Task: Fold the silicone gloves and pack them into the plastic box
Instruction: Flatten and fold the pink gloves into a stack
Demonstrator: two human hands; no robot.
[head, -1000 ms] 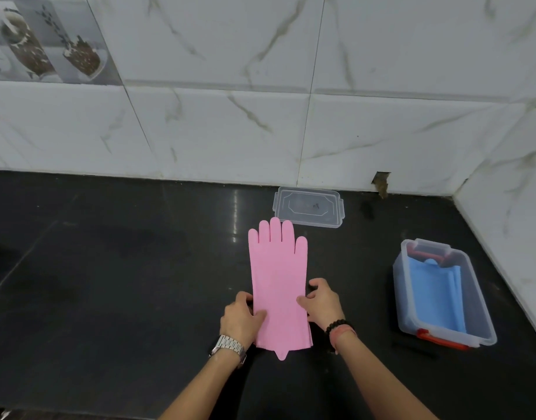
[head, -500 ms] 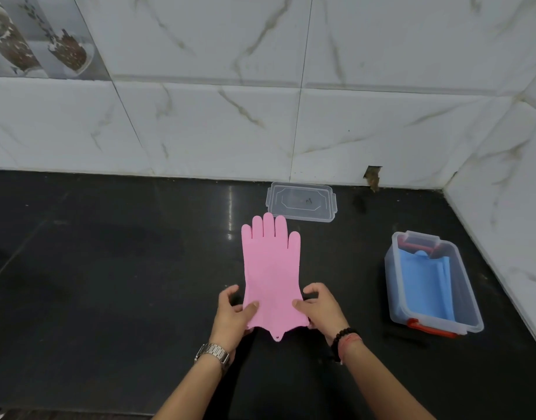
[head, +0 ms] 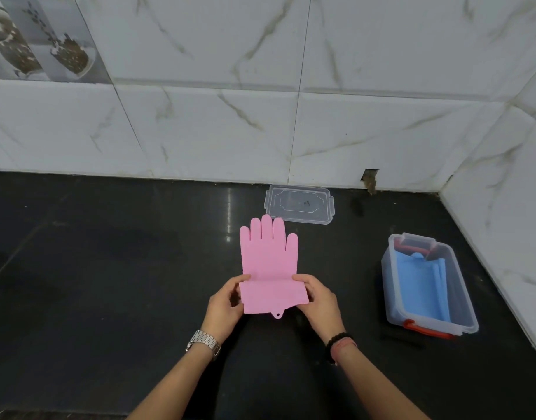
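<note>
A: What sits where?

B: The plastic box at three o'clock holds a blue glove; its lid lies at twelve. The pink glove is centred on the counter.

A: What's changed?

B: Its cuff, flat a second ago, is now lifted. The left hand and right hand each pinch a cuff corner, so folding has begun.
</note>
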